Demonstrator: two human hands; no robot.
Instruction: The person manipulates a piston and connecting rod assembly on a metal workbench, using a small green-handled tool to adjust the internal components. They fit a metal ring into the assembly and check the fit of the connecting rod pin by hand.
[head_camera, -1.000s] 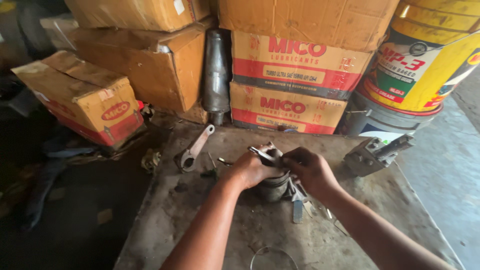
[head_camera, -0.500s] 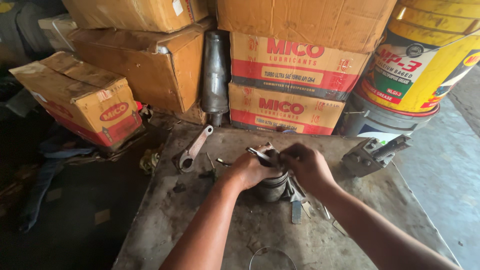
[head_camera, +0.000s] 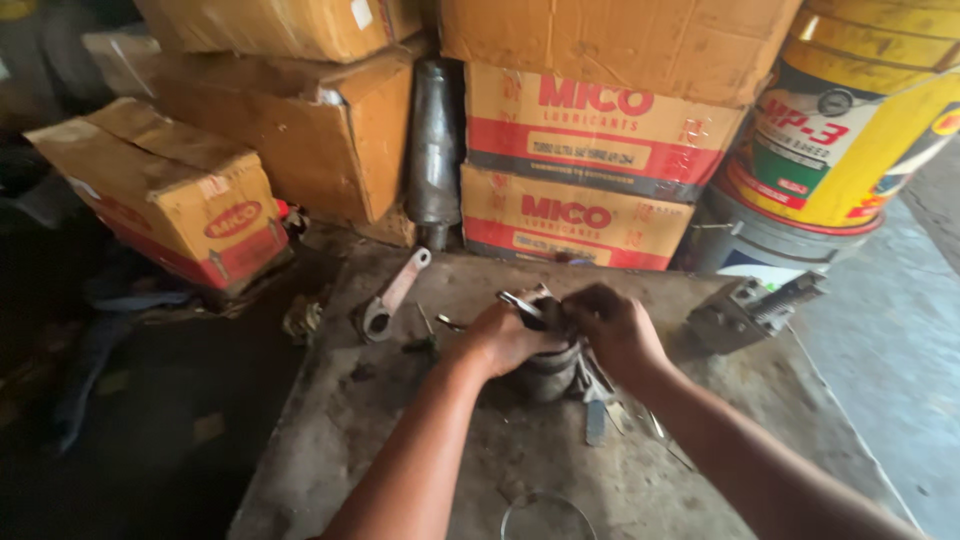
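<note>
Piston (head_camera: 548, 372) sits upright on the bench (head_camera: 480, 450) under my left hand (head_camera: 503, 338) and right hand (head_camera: 612, 325), both closed on its top (a connecting rod (head_camera: 392, 296) lies left).

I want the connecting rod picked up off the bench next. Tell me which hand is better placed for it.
Left, probably. The connecting rod lies to the left of the left hand, nothing between them. The right hand sits across the metal cylinder, farther off.
</note>
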